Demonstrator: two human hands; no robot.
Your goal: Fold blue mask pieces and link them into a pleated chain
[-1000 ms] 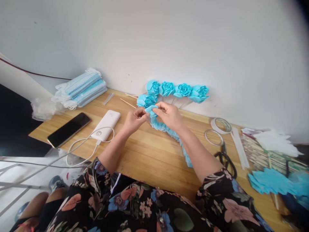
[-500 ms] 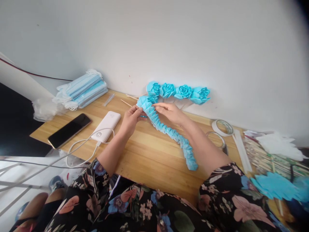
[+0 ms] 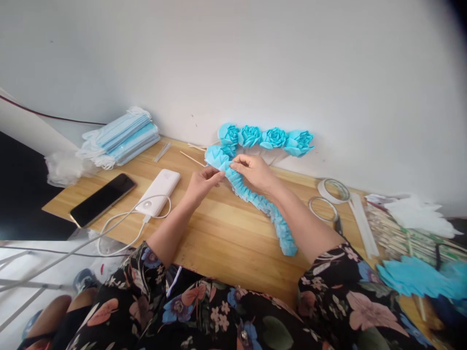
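A long strip of pleated blue crepe paper (image 3: 251,195) runs from near the wall down towards the front of the wooden table (image 3: 219,231). My left hand (image 3: 203,185) pinches its left edge near the upper end, thumb and fingertips closed. From the other side my right hand (image 3: 254,171) grips the same strip, its thumb and index finger pressed on the folds. The two sets of fingertips are close together. Just behind, several blue paper roses (image 3: 274,138) on thin sticks lean in a row along the wall.
To the left lie a stack of face masks (image 3: 122,136), a phone (image 3: 103,200) and a white power bank (image 3: 159,192) with its cable. Tape rolls (image 3: 333,190), white strips (image 3: 365,226), bundled sticks (image 3: 392,231) and blue paper petals (image 3: 412,276) are at the right. A person's legs (image 3: 54,316) show lower left.
My left hand has slid slightly down and right along the strip's edge. My right fingertips have shifted onto the folds, closer to the left thumb.
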